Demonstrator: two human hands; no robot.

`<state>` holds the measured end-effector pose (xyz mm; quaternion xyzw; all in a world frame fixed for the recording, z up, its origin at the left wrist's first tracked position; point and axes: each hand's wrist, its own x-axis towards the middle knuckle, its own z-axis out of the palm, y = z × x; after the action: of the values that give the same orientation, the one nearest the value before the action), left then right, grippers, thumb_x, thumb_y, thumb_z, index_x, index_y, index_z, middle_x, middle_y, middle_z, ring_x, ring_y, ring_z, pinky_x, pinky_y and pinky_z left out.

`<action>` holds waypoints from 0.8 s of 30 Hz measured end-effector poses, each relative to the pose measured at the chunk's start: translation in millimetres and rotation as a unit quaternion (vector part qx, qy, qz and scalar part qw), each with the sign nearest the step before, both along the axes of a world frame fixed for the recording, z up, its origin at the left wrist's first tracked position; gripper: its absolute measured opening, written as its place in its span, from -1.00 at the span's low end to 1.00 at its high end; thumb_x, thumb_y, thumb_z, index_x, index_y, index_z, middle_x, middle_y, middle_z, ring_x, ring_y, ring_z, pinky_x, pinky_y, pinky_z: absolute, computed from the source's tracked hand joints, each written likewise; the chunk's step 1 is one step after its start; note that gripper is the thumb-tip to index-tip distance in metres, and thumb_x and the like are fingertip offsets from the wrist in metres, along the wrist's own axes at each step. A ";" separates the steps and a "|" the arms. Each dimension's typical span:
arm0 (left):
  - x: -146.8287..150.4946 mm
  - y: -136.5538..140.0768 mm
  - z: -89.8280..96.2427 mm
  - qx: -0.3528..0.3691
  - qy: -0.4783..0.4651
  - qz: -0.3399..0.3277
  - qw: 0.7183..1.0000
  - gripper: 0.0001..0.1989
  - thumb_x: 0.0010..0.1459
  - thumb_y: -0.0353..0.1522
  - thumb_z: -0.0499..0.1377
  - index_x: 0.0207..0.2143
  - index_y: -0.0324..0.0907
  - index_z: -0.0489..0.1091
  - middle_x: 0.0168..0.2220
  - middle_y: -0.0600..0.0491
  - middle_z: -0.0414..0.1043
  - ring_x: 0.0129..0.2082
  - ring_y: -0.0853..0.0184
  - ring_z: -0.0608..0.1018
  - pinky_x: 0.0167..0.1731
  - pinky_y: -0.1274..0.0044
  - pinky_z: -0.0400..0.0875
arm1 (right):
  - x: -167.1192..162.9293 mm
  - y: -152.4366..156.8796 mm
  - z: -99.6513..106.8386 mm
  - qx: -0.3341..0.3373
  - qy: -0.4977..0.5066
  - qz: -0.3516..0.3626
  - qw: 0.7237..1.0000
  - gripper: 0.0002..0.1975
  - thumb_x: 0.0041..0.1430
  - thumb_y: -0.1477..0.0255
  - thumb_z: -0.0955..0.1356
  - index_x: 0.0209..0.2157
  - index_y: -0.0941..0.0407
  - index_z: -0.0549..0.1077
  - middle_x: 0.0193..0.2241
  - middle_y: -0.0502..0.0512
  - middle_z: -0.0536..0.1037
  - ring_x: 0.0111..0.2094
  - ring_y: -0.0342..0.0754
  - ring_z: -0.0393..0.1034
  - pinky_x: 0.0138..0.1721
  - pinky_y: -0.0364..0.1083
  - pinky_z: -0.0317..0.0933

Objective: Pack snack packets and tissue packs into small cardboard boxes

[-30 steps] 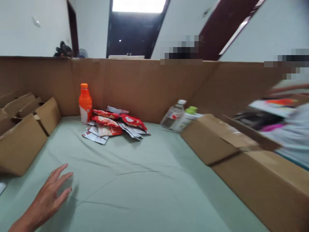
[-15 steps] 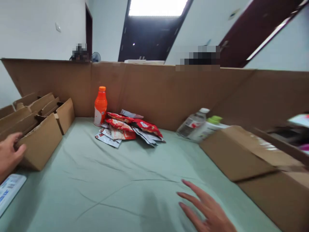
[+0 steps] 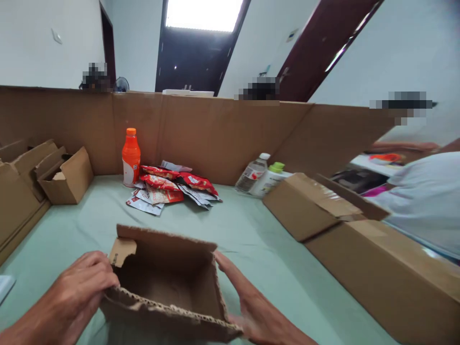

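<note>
An open-topped cardboard box [image 3: 168, 282] with ragged cut edges is directly in front of me, and nothing shows inside the part I can see. My left hand [image 3: 86, 278] is closed on its left wall, the fingers curled over the rim by a torn flap. On the opposite side, my right hand [image 3: 247, 297] grips the right wall, with its thumb side by the far corner and some fingers hidden low beside the box. Beyond the box lies a pile of red and white snack packets [image 3: 168, 187], with an orange bottle [image 3: 131, 158] upright at its left.
More cardboard boxes [image 3: 68, 179] stand at the left. A clear bottle [image 3: 251, 172] and a white bottle with a green cap [image 3: 271, 179] lean at the back right. Long boxes [image 3: 381, 268] line the right edge. Behind rises a cardboard wall [image 3: 215, 139]; another person's sleeve [image 3: 427, 196] is beyond.
The box left the group at the left and is now in front of me, held in both hands. My right hand came onto its right side. The view turned right.
</note>
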<state>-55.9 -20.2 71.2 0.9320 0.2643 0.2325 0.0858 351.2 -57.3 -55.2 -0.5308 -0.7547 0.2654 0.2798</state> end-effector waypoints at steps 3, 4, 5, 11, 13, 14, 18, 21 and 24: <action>16.6 5.4 0.2 0.020 -0.010 0.000 1.000 -0.68 0.28 -0.63 0.01 -0.08 -0.08 0.34 -0.23 0.06 0.52 -0.08 0.29 0.52 -0.09 0.55 0.49 | 0.1 -10.1 -1.6 -0.073 0.088 0.021 0.993 0.21 0.03 -0.21 0.44 0.52 -0.07 -0.18 0.50 0.26 -0.05 0.42 0.35 0.05 0.35 0.32 0.10; 18.2 5.6 -1.9 0.024 -0.014 0.000 1.000 -0.67 0.27 -0.63 0.02 -0.07 -0.08 0.34 -0.23 0.07 0.52 -0.09 0.30 0.52 -0.09 0.55 0.49 | -0.8 -13.1 -1.4 -0.085 0.116 0.026 0.989 0.25 -0.01 -0.26 0.42 0.52 -0.07 -0.19 0.50 0.26 -0.06 0.42 0.36 0.05 0.35 0.31 0.10; 18.8 5.0 -4.5 0.023 -0.017 0.000 1.000 -0.67 0.27 -0.63 0.02 -0.06 -0.08 0.34 -0.24 0.08 0.52 -0.10 0.31 0.52 -0.09 0.57 0.48 | -2.3 -15.1 -1.1 -0.091 0.140 0.031 0.985 0.28 -0.05 -0.29 0.42 0.52 -0.07 -0.19 0.51 0.25 -0.07 0.43 0.36 0.02 0.35 0.30 0.09; 20.4 0.9 -14.8 0.061 -0.036 0.023 0.997 -0.66 0.26 -0.60 0.07 -0.03 -0.06 0.38 -0.22 0.11 0.58 -0.02 0.32 0.55 0.00 0.58 0.48 | -24.3 2.2 -10.8 -0.073 0.210 0.023 0.975 0.22 0.02 -0.25 0.42 0.51 -0.04 -0.15 0.50 0.28 -0.03 0.46 0.34 -0.06 0.40 0.31 -0.02; 21.4 3.4 -18.1 0.094 -0.040 0.045 0.994 -0.69 0.27 -0.57 0.09 -0.04 -0.06 0.40 -0.23 0.10 0.60 -0.02 0.30 0.56 0.02 0.55 0.48 | -31.1 11.4 -19.5 -0.050 0.213 0.014 0.976 0.13 0.12 -0.19 0.39 0.51 -0.04 -0.16 0.49 0.28 -0.01 0.46 0.32 -0.05 0.38 0.31 0.02; 21.7 5.6 -20.3 0.111 -0.042 0.055 0.991 -0.70 0.28 -0.56 0.09 -0.04 -0.06 0.41 -0.23 0.10 0.61 -0.02 0.28 0.56 0.03 0.53 0.48 | -33.6 14.8 -23.6 -0.036 0.209 0.010 0.977 0.08 0.17 -0.15 0.38 0.51 -0.05 -0.16 0.49 0.27 0.00 0.46 0.32 -0.06 0.37 0.31 0.05; 20.4 16.1 -31.0 0.139 -0.064 0.095 0.984 -0.70 0.31 -0.57 0.06 -0.02 -0.08 0.41 -0.21 0.06 0.59 0.03 0.24 0.52 0.09 0.44 0.46 | -36.2 19.1 -31.0 0.006 0.183 0.000 0.983 -0.03 0.26 0.01 0.38 0.51 -0.06 -0.14 0.48 0.23 0.06 0.46 0.29 -0.05 0.35 0.29 0.11; 16.2 18.0 -40.2 0.112 -0.079 0.092 0.986 -0.62 0.28 -0.59 0.06 0.01 -0.03 0.42 -0.10 0.05 0.55 0.14 0.23 0.48 0.13 0.44 0.45 | -28.8 16.3 -28.9 0.003 0.144 0.014 0.990 -0.13 0.32 0.16 0.35 0.51 -0.03 -0.12 0.47 0.24 0.09 0.44 0.26 0.03 0.33 0.26 0.18; 9.2 12.3 -54.7 0.079 -0.102 0.154 0.980 -0.49 0.29 -0.51 0.08 0.19 0.15 0.35 0.28 0.05 0.31 0.27 0.13 0.41 0.13 0.32 0.51 | -10.7 15.7 -29.0 -0.009 0.090 0.034 0.995 -0.23 0.33 0.29 0.32 0.49 -0.01 0.00 0.44 0.27 0.16 0.41 0.22 0.12 0.28 0.21 0.27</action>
<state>-46.7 -7.8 16.5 0.8555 0.3757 0.3565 0.0017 340.5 -41.6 -84.2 -0.4813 -0.7418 0.3284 0.3320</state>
